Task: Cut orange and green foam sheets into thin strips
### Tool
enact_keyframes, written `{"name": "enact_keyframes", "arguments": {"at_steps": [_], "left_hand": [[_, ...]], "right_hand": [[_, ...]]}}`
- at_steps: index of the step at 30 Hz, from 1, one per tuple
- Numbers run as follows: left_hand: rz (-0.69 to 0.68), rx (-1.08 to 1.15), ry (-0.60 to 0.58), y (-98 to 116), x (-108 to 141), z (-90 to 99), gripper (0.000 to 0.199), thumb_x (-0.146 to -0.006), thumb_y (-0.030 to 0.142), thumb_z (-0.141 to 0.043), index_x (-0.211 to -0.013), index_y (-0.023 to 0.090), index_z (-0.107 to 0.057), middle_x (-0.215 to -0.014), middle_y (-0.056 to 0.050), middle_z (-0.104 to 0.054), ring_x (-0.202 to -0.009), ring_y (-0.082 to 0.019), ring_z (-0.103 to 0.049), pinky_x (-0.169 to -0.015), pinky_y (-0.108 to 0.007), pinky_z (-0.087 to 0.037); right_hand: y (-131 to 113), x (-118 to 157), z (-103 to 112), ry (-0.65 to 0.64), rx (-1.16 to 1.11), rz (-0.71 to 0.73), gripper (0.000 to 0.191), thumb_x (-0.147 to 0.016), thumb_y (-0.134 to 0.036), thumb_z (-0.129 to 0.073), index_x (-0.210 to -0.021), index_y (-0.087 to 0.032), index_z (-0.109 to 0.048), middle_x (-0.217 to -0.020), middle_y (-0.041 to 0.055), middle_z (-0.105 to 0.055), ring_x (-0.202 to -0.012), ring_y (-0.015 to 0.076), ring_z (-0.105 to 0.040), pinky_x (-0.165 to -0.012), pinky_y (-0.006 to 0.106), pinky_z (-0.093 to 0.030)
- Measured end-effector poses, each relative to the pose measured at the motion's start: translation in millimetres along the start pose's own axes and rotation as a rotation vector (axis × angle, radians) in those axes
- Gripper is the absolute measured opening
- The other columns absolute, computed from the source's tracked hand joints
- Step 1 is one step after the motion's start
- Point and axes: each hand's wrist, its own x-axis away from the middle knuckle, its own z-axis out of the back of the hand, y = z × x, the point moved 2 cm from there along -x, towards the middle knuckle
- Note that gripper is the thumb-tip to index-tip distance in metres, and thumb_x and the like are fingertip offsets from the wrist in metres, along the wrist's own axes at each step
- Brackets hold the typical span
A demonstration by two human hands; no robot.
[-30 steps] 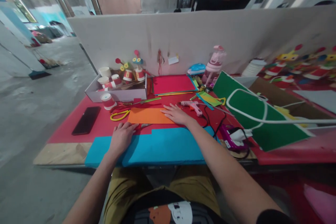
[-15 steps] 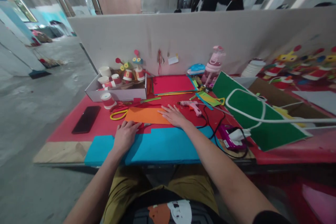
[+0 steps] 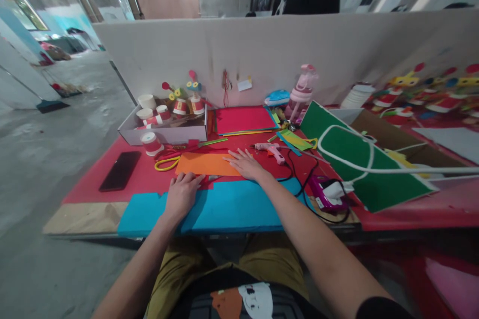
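An orange sheet of paper [image 3: 205, 164] lies flat on the red tabletop in front of me. My right hand [image 3: 245, 163] rests over its right end, palm down with the fingers spread. At its near left edge is my left hand [image 3: 183, 192], fingers stretched forward and touching the paper's border. Blue paper [image 3: 235, 204] covers the table's front edge beneath my wrists. Yellow-handled scissors [image 3: 167, 163] lie just left of the orange sheet. A pink glue gun [image 3: 271, 150] sits to the right of my right hand.
A black phone [image 3: 120, 171] lies at the left. Behind it stand a paper cup [image 3: 151, 143] and a white box [image 3: 164, 134] of cup figures. Red sheets [image 3: 245, 119] lie at the back. On the right are a purple power socket [image 3: 325, 194], cables and a green board [image 3: 359, 179].
The view has shifted slightly. Both hands stay on the orange paper in nearly the same places. Beyond the partition, the person in black has raised an arm.
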Motion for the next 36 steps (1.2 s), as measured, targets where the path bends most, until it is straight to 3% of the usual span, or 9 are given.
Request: {"name": "enact_keyframes", "arguments": {"at_steps": [12, 15, 19, 23, 28, 36], "left_hand": [[-0.021, -0.001, 0.011, 14, -4, -5.5, 0.041, -0.099, 0.026, -0.039, -0.134, 0.03, -0.06, -0.114, -0.011, -0.063, -0.102, -0.027, -0.051, -0.083, -0.04, -0.04], [-0.022, -0.012, 0.007, 14, -3, -4.7, 0.042, -0.099, 0.026, -0.038, -0.134, 0.03, -0.059, -0.114, -0.011, -0.063, -0.102, -0.027, -0.051, -0.083, -0.04, -0.04], [-0.029, -0.019, 0.004, 14, -4, -5.8, 0.043, -0.099, 0.025, -0.037, -0.134, 0.029, -0.06, -0.114, -0.011, -0.063, -0.101, -0.028, -0.05, -0.083, -0.041, -0.039], [-0.018, -0.031, -0.002, 19, -6, -8.3, 0.043, -0.098, 0.025, -0.038, -0.136, 0.028, -0.058, -0.113, -0.011, -0.063, -0.1, -0.028, -0.051, -0.081, -0.04, -0.039], [-0.022, -0.036, 0.003, 29, -7, -7.5, 0.044, -0.098, 0.023, -0.037, -0.137, 0.027, -0.057, -0.114, -0.011, -0.063, -0.102, -0.028, -0.051, -0.081, -0.04, -0.039], [-0.021, -0.031, -0.012, 42, -11, -5.7, 0.042, -0.099, 0.027, -0.037, -0.136, 0.029, -0.057, -0.114, -0.011, -0.063, -0.103, -0.029, -0.05, -0.081, -0.04, -0.04]], "right_hand": [[1, -2, -4, 0.02, 0.0, 0.008, 0.048, -0.104, -0.046, -0.024, -0.151, -0.042, -0.036, -0.162, -0.0051, -0.027, -0.151, 0.0292, -0.019, -0.122, 0.055, -0.013], [11, -7, -1, -0.013, -0.035, 0.024, 0.048, -0.104, -0.046, -0.026, -0.15, -0.04, -0.038, -0.162, -0.0036, -0.027, -0.151, 0.0295, -0.02, -0.121, 0.056, -0.014], [31, -9, 12, -0.031, -0.091, 0.123, 0.046, -0.104, -0.041, -0.031, -0.148, -0.035, -0.043, -0.161, -0.0009, -0.029, -0.15, 0.0251, -0.024, -0.121, 0.047, -0.021], [42, -5, 12, -0.038, -0.033, 0.158, 0.045, -0.104, -0.038, -0.034, -0.147, -0.033, -0.046, -0.16, 0.001, -0.033, -0.15, 0.0267, -0.022, -0.122, 0.049, -0.018], [40, 0, 2, 0.019, 0.01, 0.139, 0.046, -0.105, -0.039, -0.028, -0.149, -0.036, -0.042, -0.161, -0.0006, -0.031, -0.151, 0.0272, -0.021, -0.121, 0.052, -0.018], [38, 1, 6, 0.017, 0.017, 0.134, 0.046, -0.105, -0.04, -0.029, -0.149, -0.037, -0.041, -0.161, -0.0014, -0.031, -0.15, 0.0274, -0.022, -0.121, 0.051, -0.019]]}}
